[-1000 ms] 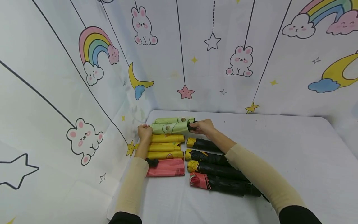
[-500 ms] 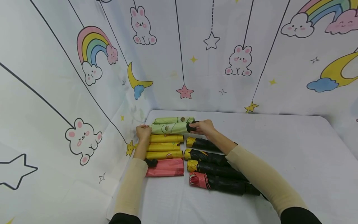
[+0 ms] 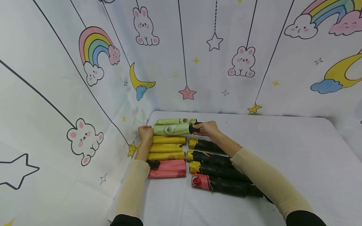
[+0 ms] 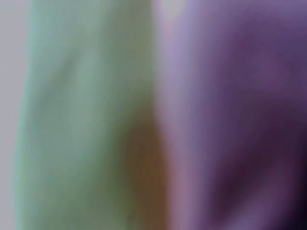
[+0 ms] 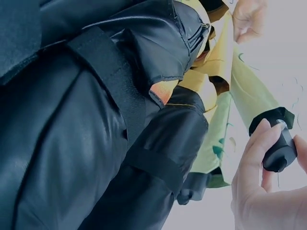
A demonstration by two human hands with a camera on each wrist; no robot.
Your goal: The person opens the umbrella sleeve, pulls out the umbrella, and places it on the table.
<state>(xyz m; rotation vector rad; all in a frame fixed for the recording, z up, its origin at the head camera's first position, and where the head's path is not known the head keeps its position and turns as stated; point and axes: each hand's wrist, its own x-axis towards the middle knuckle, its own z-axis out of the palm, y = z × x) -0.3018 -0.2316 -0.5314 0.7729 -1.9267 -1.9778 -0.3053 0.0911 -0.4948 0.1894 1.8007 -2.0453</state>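
Green roll (image 3: 172, 129): right fingers (image 5: 255, 146) pinch black handle (image 5: 282, 152); left fingers (image 3: 146, 128) grip hidden end.

Arms (image 3: 267, 180) extended forward — left grip (image 3: 145, 133) curled, right grip (image 3: 207, 129) pinching.

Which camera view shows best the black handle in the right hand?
The right wrist view: there the black handle is large and clear, pinched by the right hand. The head view shows it small and partly covered; the left wrist view is too blurred to recognise it.
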